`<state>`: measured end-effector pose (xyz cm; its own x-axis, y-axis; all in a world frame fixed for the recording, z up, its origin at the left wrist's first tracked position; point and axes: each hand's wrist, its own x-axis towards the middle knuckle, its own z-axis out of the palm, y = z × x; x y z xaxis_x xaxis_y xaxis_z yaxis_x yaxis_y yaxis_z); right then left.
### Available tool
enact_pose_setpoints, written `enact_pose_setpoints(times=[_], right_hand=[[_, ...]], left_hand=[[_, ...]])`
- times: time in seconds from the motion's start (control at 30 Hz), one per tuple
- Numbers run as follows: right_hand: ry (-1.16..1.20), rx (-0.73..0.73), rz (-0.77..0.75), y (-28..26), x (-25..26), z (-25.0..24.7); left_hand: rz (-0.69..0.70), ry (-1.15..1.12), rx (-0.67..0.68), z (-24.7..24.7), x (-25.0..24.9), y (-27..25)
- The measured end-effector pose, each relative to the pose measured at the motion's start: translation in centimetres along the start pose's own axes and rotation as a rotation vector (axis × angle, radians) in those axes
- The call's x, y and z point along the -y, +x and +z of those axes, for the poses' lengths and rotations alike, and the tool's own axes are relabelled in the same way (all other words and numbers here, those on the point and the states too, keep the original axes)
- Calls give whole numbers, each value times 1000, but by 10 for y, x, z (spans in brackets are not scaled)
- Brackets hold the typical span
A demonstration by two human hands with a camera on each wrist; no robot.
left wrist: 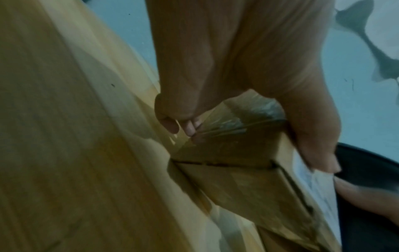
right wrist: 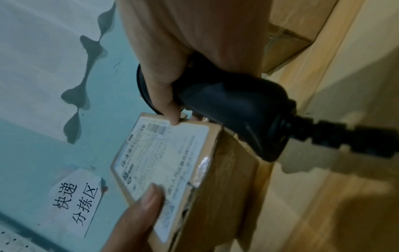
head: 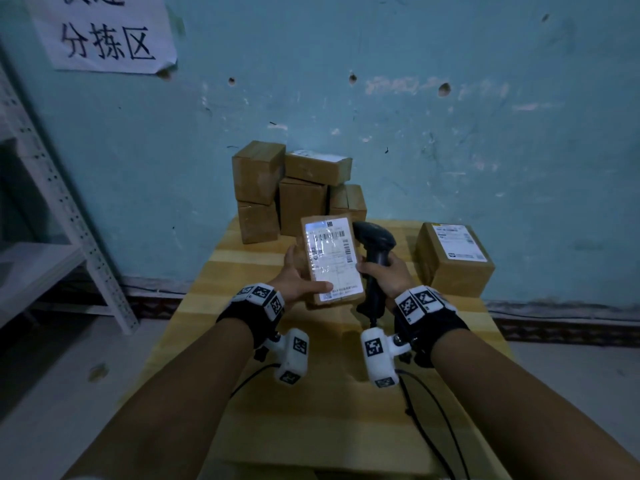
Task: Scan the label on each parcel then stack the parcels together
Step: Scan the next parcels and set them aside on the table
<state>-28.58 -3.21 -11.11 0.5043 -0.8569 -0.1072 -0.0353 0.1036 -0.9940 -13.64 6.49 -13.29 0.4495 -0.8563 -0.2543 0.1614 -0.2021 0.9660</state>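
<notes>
My left hand [head: 298, 275] grips a small cardboard parcel [head: 332, 261] above the wooden table [head: 311, 393], thumb across the lower edge of its white label [head: 330, 252], which faces up. In the left wrist view the fingers [left wrist: 172, 124] curl under the parcel [left wrist: 237, 179]. My right hand [head: 384, 271] holds a black barcode scanner [head: 375, 244] by its handle, right beside the parcel, its head above the label's far right corner. The right wrist view shows the scanner [right wrist: 233, 109], the parcel's label [right wrist: 164, 162] and the left thumb [right wrist: 149, 201] on it.
A pile of several brown parcels [head: 294, 188] stands at the table's far edge against the blue wall. One labelled parcel [head: 453, 258] sits alone at the right. The scanner's cable [head: 426, 427] trails over the near table. A metal shelf [head: 52, 202] stands left.
</notes>
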Motion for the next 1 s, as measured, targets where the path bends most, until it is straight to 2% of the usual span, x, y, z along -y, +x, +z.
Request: enact_pose_setpoints(times=[0.13,0.3,0.43,0.6,0.8,1.0], right_hand=[[-35,-36,-61,0,0,0],[51,-36,-40,-4,2,-5],[117,78,-36,-7,7,-13],[35,244,-65,-22,13,-17],[-52,267,-84,-31,17,-21],[-166,299,-114,-36,20,-22]], left_hand=[[-33,78,-44,-2,8,7],[-8,311,-281,-5,4,1],[-1,241,-262,-16,12,8],[10,280,-333,-8,9,4],[23,320,-391,-2,6,1],[26,349,-380,3,5,-3]])
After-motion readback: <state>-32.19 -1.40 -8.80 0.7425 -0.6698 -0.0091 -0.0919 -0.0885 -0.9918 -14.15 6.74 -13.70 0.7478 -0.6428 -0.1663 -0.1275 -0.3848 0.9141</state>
